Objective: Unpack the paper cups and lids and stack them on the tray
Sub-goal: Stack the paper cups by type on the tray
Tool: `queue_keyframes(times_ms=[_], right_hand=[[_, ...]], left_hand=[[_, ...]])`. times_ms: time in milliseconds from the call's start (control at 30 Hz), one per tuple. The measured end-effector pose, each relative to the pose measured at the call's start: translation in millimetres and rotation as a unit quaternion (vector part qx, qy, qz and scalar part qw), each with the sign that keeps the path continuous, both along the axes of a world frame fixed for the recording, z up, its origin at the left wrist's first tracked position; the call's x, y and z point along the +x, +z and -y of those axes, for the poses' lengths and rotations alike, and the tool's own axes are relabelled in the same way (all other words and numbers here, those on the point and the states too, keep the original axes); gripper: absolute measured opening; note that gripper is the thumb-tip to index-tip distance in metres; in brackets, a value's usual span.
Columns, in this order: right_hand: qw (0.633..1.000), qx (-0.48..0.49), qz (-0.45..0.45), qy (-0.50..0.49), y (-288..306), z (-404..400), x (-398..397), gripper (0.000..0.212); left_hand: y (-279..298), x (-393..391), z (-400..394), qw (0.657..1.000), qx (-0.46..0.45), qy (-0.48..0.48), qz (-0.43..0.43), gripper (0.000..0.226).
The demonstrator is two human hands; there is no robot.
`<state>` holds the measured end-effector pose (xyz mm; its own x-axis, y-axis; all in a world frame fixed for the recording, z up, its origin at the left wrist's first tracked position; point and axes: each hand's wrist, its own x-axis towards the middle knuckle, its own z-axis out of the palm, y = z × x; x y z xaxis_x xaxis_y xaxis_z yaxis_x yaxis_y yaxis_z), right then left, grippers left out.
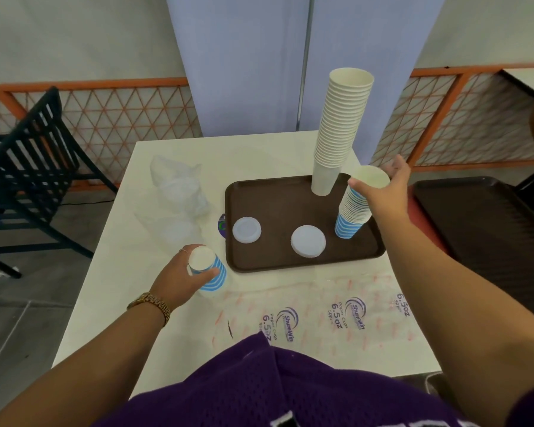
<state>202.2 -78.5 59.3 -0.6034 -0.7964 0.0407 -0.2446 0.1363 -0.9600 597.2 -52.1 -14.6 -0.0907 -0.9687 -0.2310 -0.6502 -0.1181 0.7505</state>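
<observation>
Brown tray [278, 192] loaded w/ two cup stacks and two lids; more cups being added.
Striped stack [352, 214] at tray's right edge is steadied at its rim by right hand [386, 186], fingers curled round it, prob. so it stays upright. Short cup stack [211, 269], off tray's near-left corner, is gripped by left hand [179, 275]. White stack [339, 131] stands at tray's far side; lids [308, 245] near its front.

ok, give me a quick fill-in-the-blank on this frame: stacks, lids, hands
1. The left hand grips a short stack of ____-striped cups on the table.
2. The right hand holds the top of the striped stack standing on the ____.
3. ____ lids lie on the tray.
4. The tallest stack is plain ____.

Missing: blue; tray; two; white
</observation>
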Motion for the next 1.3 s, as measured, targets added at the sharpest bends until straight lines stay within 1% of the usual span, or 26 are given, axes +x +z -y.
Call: queue_keyframes(times_ms=[33,67,167,233,333,433,500,567,633,733,833,900,1000,1033,1100,1200,1300], right_hand=[[1.000,-0.001,-0.003,-0.011,-1.6,-2.3,1.2,0.101],[1.000,-0.003,-0.013,-0.024,-3.0,-4.9,1.9,0.095],[0.995,-0.005,-0.077,-0.057,-4.4,-11.1,6.8,0.065],[0.993,-0.017,-0.111,-0.044,-2.7,-12.7,17.2,0.050],[0.987,0.004,-0.157,0.045,3.3,-13.5,48.6,0.033],[0.965,0.020,-0.195,0.172,5.6,-15.1,92.9,0.024],[0.948,0.029,-0.195,0.250,4.0,-15.4,122.4,0.021],[0.929,0.051,-0.197,0.310,0.2,-15.2,150.7,0.020],[0.904,0.066,-0.218,0.363,-2.4,-15.8,176.9,0.022],[0.859,0.102,-0.253,0.432,-11.3,-15.3,210.2,0.035],[0.825,0.142,-0.294,0.461,-21.5,-14.5,235.0,0.054],[0.811,0.152,-0.322,0.465,-26.8,-15.1,248.2,0.064],[0.790,0.155,-0.369,0.464,-30.3,-15.8,260.5,0.070],[0.785,0.156,-0.381,0.463,-30.2,-16.0,263.2,0.069],[0.787,0.152,-0.386,0.456,-29.1,-15.3,265.7,0.070],[0.800,0.144,-0.378,0.443,-22.3,-12.5,266.7,0.073],[0.821,0.133,-0.361,0.422,-11.2,-9.9,264.7,0.075]], left_hand=[[-1.2,0.4,0.3,1.000,0.001,0.002,-0.003,0.057],[-1.5,0.3,0.3,1.000,0.002,0.003,-0.005,0.057],[0.2,-1.8,-0.2,1.000,0.002,0.004,-0.010,0.057],[1.8,-2.4,-0.8,1.000,-0.003,0.001,-0.010,0.058],[1.0,-2.0,-1.3,1.000,0.003,0.005,-0.008,0.063],[-3.7,4.2,-3.9,1.000,0.021,0.008,-0.013,0.084],[-5.4,11.2,-7.5,0.999,0.029,0.015,-0.011,0.097],[-6.7,18.7,-10.4,0.999,0.034,0.017,-0.003,0.100],[-6.0,23.0,-12.7,0.999,0.034,0.010,0.006,0.098],[-2.7,26.6,-15.3,1.000,0.027,0.002,0.011,0.092],[0.2,30.4,-18.0,1.000,0.022,-0.004,0.012,0.091],[1.1,34.5,-19.6,1.000,0.022,-0.008,0.005,0.091],[1.9,39.9,-21.2,1.000,0.024,-0.016,-0.006,0.092],[1.2,42.5,-21.3,0.999,0.025,-0.019,-0.009,0.092],[1.0,46.2,-21.0,0.999,0.025,-0.023,-0.014,0.094],[1.0,50.8,-19.8,0.999,0.027,-0.026,-0.013,0.095],[0.3,51.1,-17.8,0.999,0.028,-0.032,-0.021,0.095]])
